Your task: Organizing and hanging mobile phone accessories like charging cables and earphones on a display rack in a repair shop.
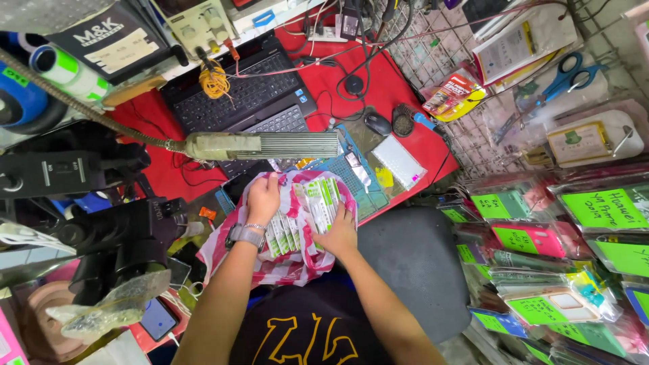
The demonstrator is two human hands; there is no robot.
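head view, looking down at a crowded repair bench covered in red cloth (399, 88). a red-and-white striped plastic bag (284, 267) lies open on the person's lap at the bench edge, and a stack of small white-and-green packets (307, 213) sits fanned out inside it. left hand (262, 197), with a wristwatch (247, 236) just behind it, lies palm down over the upper left part of the bag, fingers curled loosely onto the plastic and the near packets; whether it actually pinches anything cannot be told. right hand (338, 233) rests on the right side of the packet stack, fingers half bent and pressing against the packets' edges, not closed round them.

just beyond the bag hangs a ribbed lamp head (270, 144) on a flexible neck, over a black laptop (243, 91). to the right of the laptop lie a dark computer mouse (378, 123) and a blue work mat (348, 177). a black microscope or camera body (118, 233) stands to the left. a grey chair seat (412, 260) sits to the right of the bag, and phone cases with green labels (595, 209) hang at the far right. blue-handled scissors (564, 78) hang on the wire grid.
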